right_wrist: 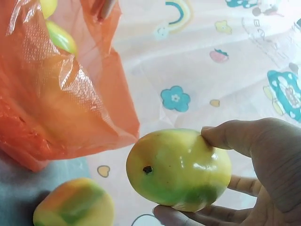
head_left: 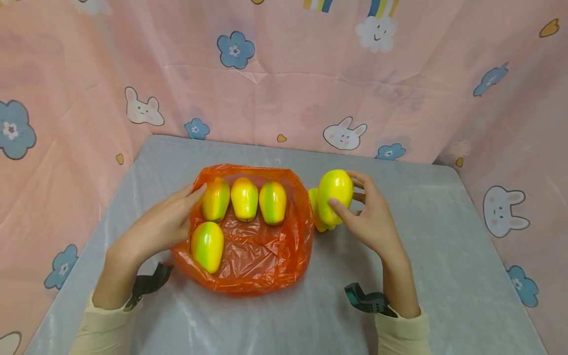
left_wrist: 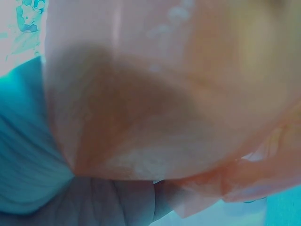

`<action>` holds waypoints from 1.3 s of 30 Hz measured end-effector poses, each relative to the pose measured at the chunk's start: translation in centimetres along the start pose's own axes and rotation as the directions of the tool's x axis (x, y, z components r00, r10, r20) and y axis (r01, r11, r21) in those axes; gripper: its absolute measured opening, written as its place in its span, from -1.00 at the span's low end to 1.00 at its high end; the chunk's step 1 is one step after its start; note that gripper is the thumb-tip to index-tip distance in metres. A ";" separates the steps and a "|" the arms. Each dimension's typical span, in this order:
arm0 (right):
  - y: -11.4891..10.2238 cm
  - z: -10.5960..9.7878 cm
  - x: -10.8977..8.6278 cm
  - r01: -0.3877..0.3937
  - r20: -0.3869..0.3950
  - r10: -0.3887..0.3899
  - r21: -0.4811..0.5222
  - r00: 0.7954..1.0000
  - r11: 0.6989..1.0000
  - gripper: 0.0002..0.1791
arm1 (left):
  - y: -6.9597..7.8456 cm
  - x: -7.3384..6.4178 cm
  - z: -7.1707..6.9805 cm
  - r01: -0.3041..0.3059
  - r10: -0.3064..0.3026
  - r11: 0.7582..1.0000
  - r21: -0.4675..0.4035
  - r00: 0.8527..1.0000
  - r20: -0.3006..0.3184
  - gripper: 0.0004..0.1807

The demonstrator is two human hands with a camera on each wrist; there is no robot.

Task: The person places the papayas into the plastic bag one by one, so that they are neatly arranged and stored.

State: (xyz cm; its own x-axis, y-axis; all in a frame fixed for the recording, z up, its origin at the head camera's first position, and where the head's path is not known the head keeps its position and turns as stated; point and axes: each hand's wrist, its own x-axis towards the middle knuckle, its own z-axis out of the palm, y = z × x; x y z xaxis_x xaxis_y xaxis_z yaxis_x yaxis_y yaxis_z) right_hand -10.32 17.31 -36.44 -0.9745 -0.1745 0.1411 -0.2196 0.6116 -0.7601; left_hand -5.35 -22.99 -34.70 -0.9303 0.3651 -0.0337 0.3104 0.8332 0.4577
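Note:
An orange plastic bag (head_left: 253, 283) sits spread wide on the table, with several yellow-green mangoes inside, among them one mango (head_left: 207, 246) at the near left. My left hand (head_left: 155, 224) grips the bag's left rim, its fingers partly hidden by the plastic. To the right of the bag, my right hand (head_left: 372, 217) holds another mango (head_left: 336, 195) between thumb and fingers, raised above the table. In the right wrist view a dark stem spot shows on this held mango (right_wrist: 178, 165). A further mango (right_wrist: 75, 205) lies on the table below it, mostly covered in the head view.
The grey table (head_left: 452, 256) stands against a pink cloth backdrop (head_left: 284, 93) printed with flowers and rabbits. Dark wrist camera mounts (head_left: 366, 298) sit on both forearms. Blurred, pale plastic fills most of the left wrist view.

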 end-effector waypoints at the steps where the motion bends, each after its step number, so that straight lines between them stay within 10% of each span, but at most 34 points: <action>1: -0.1 0.0 0.0 0.003 -0.001 -0.003 0.000 1.000 1.000 -0.20 | 0.0 0.0 0.0 -0.002 0.002 1.000 -0.001 1.000 0.000 -0.16; 39: -3.6 3.9 -1.2 0.024 0.115 -0.039 0.132 0.993 0.991 -0.18 | 0.0 -0.1 -0.4 0.025 -0.025 1.000 -0.014 1.000 0.017 -0.09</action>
State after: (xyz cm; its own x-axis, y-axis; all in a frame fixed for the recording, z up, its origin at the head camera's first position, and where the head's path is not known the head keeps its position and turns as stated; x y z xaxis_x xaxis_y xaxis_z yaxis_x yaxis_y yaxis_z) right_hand -8.16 12.30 -36.30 -0.9535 -0.2855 0.0969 -0.2346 0.5004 -0.8334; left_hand -5.39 -23.21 -34.33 -0.9343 0.3514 -0.0597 0.2845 0.8360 0.4691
